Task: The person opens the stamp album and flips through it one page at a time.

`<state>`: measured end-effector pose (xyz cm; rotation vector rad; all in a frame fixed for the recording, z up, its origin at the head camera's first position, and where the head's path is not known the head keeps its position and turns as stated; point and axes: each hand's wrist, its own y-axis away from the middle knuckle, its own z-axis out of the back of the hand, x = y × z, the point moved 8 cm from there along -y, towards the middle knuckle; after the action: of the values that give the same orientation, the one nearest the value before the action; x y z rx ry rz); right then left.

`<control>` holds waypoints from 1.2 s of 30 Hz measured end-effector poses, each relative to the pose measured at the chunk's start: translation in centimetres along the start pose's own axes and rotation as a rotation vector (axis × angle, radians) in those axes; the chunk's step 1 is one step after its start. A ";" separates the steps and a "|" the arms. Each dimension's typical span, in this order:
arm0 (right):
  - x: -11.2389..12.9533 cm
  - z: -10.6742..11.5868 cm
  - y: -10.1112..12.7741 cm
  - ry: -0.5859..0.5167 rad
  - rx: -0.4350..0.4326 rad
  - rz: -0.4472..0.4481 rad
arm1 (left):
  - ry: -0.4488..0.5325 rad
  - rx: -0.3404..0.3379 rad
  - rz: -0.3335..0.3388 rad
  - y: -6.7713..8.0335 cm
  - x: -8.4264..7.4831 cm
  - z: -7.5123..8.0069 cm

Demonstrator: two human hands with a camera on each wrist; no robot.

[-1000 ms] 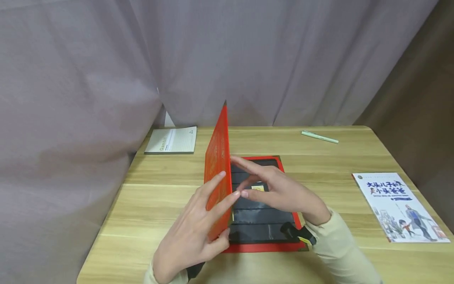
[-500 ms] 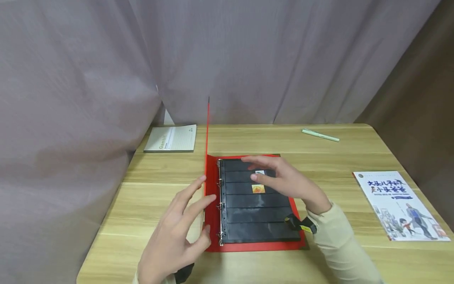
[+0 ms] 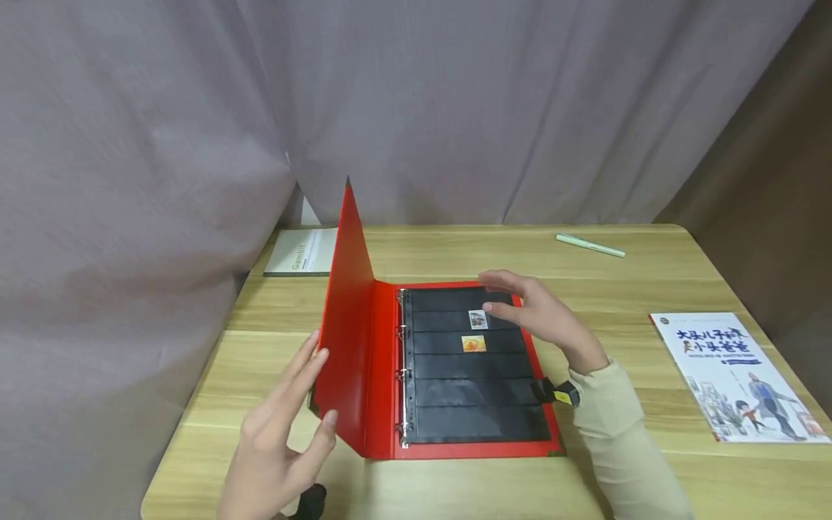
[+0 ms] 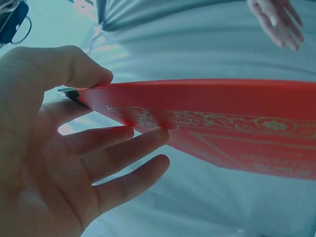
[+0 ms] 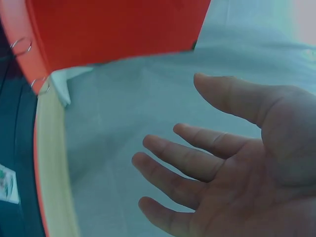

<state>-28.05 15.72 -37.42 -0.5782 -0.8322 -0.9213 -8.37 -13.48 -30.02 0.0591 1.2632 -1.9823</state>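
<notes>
Watching the left hand (image 3: 273, 442) pinch the gold-patterned red binder cover (image 4: 227, 106), I see the right hand (image 3: 551, 319) hover, grip apart

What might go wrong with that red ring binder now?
First, the red cover stands up at a slant, and the left hand holds it only by its edge, so it might slip and flop over. Second, the right hand looks close to the upper stamp on the black page in the head view, so it might nudge it by accident.
</notes>
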 end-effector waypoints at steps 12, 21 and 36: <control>-4.4 -0.4 -1.2 -0.003 -0.005 -0.088 | -0.028 -0.295 0.011 2.5 1.4 4.0; -7.4 -1.3 -2.5 0.051 -0.012 -0.137 | 0.030 -0.347 0.209 5.7 4.5 5.7; -10.4 -2.4 -3.4 0.103 0.028 -0.129 | 0.196 -0.545 0.387 9.5 7.8 6.9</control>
<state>-33.66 16.91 -47.02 -0.4528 -0.7946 -1.0471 -5.56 -25.46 -36.94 0.2153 1.7329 -1.2844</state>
